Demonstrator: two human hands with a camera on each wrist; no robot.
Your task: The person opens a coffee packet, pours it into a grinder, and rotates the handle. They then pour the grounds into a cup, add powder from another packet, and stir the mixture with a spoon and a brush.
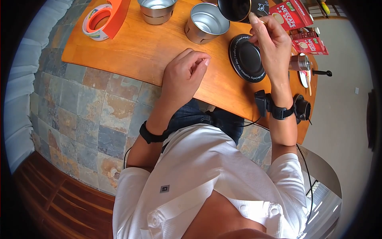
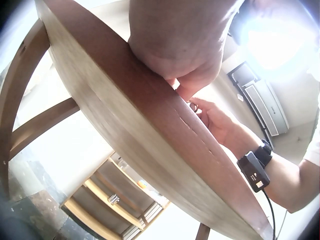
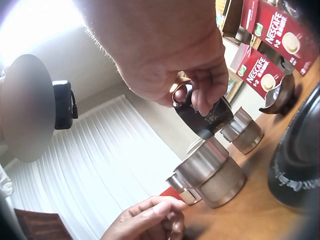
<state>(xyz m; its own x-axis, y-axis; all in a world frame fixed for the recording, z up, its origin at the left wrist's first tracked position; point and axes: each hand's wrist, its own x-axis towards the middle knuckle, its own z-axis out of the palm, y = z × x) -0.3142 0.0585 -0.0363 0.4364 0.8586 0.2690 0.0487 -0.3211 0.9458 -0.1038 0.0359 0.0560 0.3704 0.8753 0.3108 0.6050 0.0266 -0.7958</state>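
Note:
The right hand (image 1: 274,46) pinches the handle of a black cup (image 1: 234,8), held tilted at the rim of a metal cup (image 1: 207,24). In the right wrist view, the fingers of the right hand (image 3: 200,85) grip the gold-edged handle of the black cup (image 3: 202,117), which hangs above the metal cup (image 3: 212,175). The left hand (image 1: 185,73) rests at the table's near edge with loosely curled fingers and holds nothing. A black saucer (image 1: 248,59) with white lettering lies below the right hand. The cup's contents cannot be seen.
Another metal cup (image 1: 157,10) and an orange tape dispenser (image 1: 113,20) stand to the left. Red Nescafe boxes (image 1: 288,15), a metal canister (image 1: 299,63) and a black round object (image 1: 303,107) are at the right of the wooden table (image 1: 135,51).

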